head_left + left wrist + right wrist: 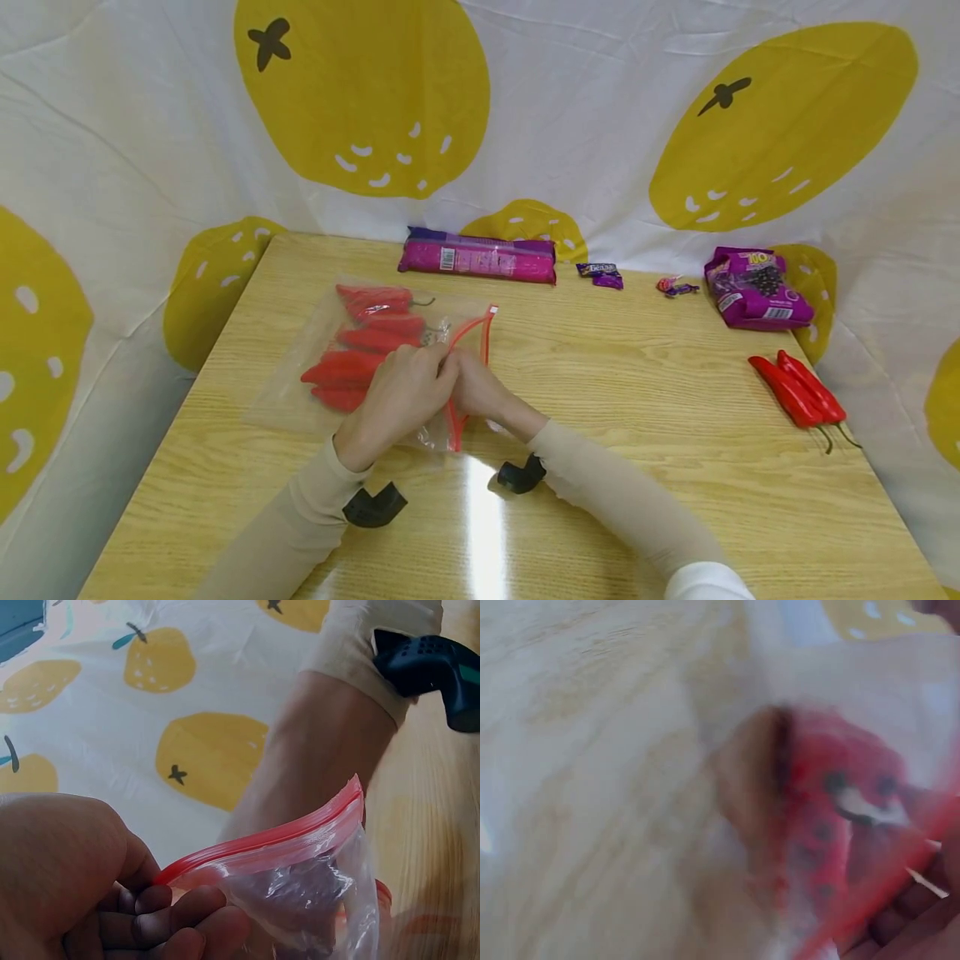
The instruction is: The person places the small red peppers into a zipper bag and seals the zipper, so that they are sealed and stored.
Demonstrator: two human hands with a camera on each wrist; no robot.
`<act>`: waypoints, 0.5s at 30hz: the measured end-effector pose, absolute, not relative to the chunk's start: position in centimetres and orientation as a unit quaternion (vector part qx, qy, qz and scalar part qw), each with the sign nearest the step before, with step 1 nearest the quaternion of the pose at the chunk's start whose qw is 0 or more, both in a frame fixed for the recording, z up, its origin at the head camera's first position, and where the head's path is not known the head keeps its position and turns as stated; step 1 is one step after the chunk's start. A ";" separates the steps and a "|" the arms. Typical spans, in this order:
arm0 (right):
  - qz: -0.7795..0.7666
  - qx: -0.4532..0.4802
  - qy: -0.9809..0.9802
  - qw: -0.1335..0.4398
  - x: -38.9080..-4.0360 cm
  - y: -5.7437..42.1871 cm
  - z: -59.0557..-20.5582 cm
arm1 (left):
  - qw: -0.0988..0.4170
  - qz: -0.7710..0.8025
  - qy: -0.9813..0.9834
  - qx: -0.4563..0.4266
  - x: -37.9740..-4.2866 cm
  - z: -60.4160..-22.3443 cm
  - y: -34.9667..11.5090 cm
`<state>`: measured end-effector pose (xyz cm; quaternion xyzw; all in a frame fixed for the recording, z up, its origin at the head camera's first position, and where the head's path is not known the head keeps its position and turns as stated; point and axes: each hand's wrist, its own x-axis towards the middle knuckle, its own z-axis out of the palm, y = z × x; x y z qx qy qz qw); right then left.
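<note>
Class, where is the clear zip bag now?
In the head view, the bag is left of centre on the table, below the long purple packet, with left hand and right hand at its rim.

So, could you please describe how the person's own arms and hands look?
The left hand and right hand wear no gloves. The left sleeve and right sleeve are beige and long; white fabric shows higher on the right arm. Each wrist has a black, bent device: left device, right device, the latter with small holes and a green mark.
</note>
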<state>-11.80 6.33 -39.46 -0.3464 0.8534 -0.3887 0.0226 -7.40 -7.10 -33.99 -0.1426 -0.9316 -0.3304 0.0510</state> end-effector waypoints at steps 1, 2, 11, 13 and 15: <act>-0.393 -0.332 0.857 0.033 -11.8 6.9 -39.1 | 0.051 -0.333 -0.931 -0.143 -7.4 -34.0 -7.1; -0.400 -0.314 0.860 0.040 -11.7 7.6 -38.8 | 0.050 -0.336 -0.930 -0.144 -7.4 -34.0 -7.2; -0.275 -0.207 0.933 -0.107 -12.4 21.2 -36.4 | 0.040 -0.354 -0.923 -0.144 -7.4 -34.0 -7.3; -0.215 -0.180 0.945 -0.167 -12.6 25.4 -36.3 | 0.043 -0.355 -0.922 -0.145 -7.4 -34.1 -7.4; -0.165 -0.136 0.955 -0.204 -12.8 29.7 -36.4 | 0.041 -0.358 -0.921 -0.146 -7.3 -34.1 -7.4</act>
